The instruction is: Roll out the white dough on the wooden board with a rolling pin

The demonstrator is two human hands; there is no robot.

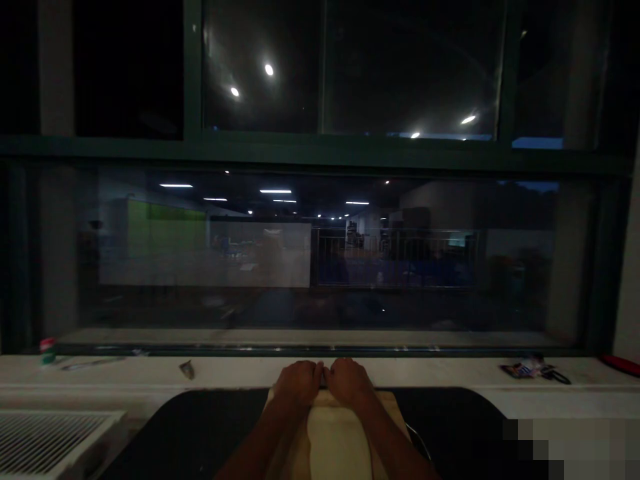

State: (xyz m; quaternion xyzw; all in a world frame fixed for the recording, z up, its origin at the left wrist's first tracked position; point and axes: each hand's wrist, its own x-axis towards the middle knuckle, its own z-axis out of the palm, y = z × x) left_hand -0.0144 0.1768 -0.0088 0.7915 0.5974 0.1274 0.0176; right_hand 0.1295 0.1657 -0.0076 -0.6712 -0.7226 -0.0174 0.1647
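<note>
My left hand (301,381) and my right hand (347,380) are side by side at the far end of a wooden board (395,408), thumbs nearly touching. Both are closed, with fingers curled down and away from me, so whatever they grip is hidden. Between my forearms a long, pale, flat sheet that looks like dough (340,443) lies on the board. Its far end reaches close to my hands, and its near end runs out of the picture.
The board rests on a black table (210,427) against a white windowsill (240,373). On the sill are a small red-and-green container (47,351), a small crumpled item (187,369) and a cluster of small items (533,368). A white slatted grille (45,437) stands at left.
</note>
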